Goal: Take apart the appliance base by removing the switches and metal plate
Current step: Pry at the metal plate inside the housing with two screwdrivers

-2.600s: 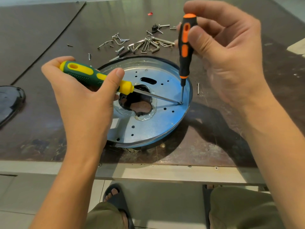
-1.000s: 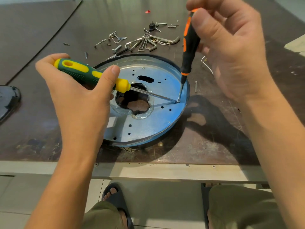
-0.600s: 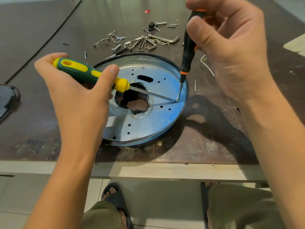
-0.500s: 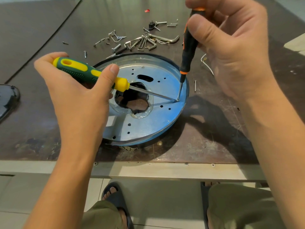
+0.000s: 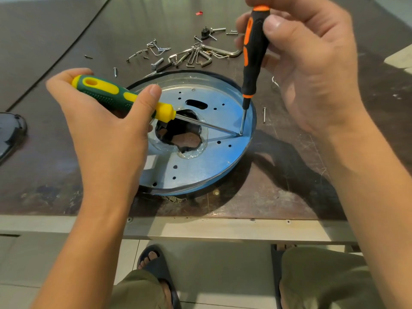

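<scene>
Near edge, 6 o'clock: table lip (image 5: 200, 228), with a sandalled foot (image 5: 153, 259) below it

Metal plate (image 5: 200, 161) sits in the appliance base (image 5: 189, 71), which lies flat at centre of view. The base's dark rim shows round the plate from 10 to 2 o'clock. Plate not lifted. It has a torn central opening and many empty holes

Left hand (image 5: 107, 134), at the plate's 9 o'clock, is wrapped round the green-and-yellow screwdriver (image 5: 104, 92), thumb laid along the handle. Its shaft runs low across the opening toward 3 o'clock

Right hand (image 5: 312, 70), above 2 o'clock, pinches the orange-and-black screwdriver (image 5: 254, 52) between thumb and fingertips, shaft near upright. Both tips meet at one spot just inside the rim at 3 o'clock. The fastener there is too small to make out

Change over the last seconds: the slim driver leaned toward 1 o'clock a second ago and now stands straighter. Its orange stripe has shown, hidden and shown again, so the handle is being twirled. Left driver, meeting point and plate have not moved

Reading: a fastener at 3 o'clock is being worked, with the larger blade bracing or prying. Nothing suggests it is free yet, so the plate probably stays fixed for now

Farther out, a lone screw (image 5: 264, 114) lies just off the rim at 3 o'clock. At 12 o'clock is a scatter of loose screws and hex keys (image 5: 196, 55). No switch can be identified
</scene>
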